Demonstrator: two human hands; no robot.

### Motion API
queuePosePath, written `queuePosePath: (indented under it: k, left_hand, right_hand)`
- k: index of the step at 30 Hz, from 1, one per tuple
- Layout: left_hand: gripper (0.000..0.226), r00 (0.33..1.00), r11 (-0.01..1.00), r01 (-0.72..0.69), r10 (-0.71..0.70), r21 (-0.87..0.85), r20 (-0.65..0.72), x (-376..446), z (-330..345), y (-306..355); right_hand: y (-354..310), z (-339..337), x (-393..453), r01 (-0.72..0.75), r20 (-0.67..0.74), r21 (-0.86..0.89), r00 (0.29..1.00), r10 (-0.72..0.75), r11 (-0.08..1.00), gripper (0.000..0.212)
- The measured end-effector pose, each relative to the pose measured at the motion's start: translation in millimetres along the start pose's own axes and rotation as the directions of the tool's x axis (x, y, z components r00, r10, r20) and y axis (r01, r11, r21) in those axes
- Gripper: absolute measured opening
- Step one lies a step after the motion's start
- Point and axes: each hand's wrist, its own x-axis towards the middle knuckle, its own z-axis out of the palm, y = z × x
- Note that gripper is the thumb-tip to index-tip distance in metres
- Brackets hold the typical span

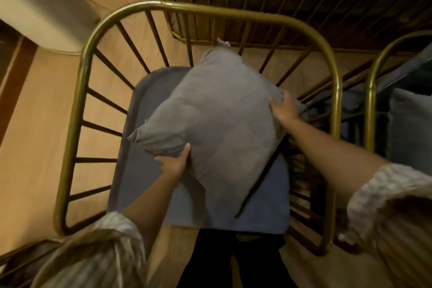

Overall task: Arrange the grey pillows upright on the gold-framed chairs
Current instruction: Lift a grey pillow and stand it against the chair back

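Our left hand (174, 163) gripped the grey pillow (217, 119) from below, our right hand (284, 109) clutched its far edge, holding it over the chair (79, 110) seat, probably to stand it against the bars.

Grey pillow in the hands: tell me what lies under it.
Under the grey pillow lies the chair's blue seat cushion, inside the gold frame. The cushion's middle is covered, so anything there cannot be seen. Both hands, left hand and right hand, grip its edges.
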Motion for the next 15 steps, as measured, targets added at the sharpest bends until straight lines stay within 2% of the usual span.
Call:
queuePosePath:
  k: [4, 7, 10, 13, 15]
  left_hand:
    - [0.101, 0.998, 0.978, -0.016, 0.028, -0.210, 0.056, 5, 31, -37]
    - [0.116, 0.989, 0.951, 0.043, 0.004, -0.305, 0.151, 40, 49, -87]
    - [0.120, 0.968, 0.923, 0.132, -0.041, -0.362, 0.249, 57, 57, -109]
    - [0.124, 0.959, 0.911, 0.169, -0.065, -0.375, 0.274, 33, 53, -82]
    - [0.117, 0.958, 0.915, 0.149, -0.040, -0.375, 0.283, 24, 48, -72]
  right_hand:
    - [-15, 8, 39, 0.041, 0.109, -0.030, 0.993, -0.037, 0.999, 0.073]
    - [-13, 25, 62, 0.072, 0.163, -0.051, 0.985, -0.063, 0.996, 0.089]
    - [-7, 31, 82, 0.023, 0.127, -0.120, 0.992, -0.008, 0.993, 0.128]
    - [-7, 25, 88, -0.007, 0.121, -0.169, 0.992, 0.028, 0.986, 0.135]
    - [-11, 19, 83, -0.008, 0.140, -0.181, 0.989, 0.034, 0.983, 0.134]
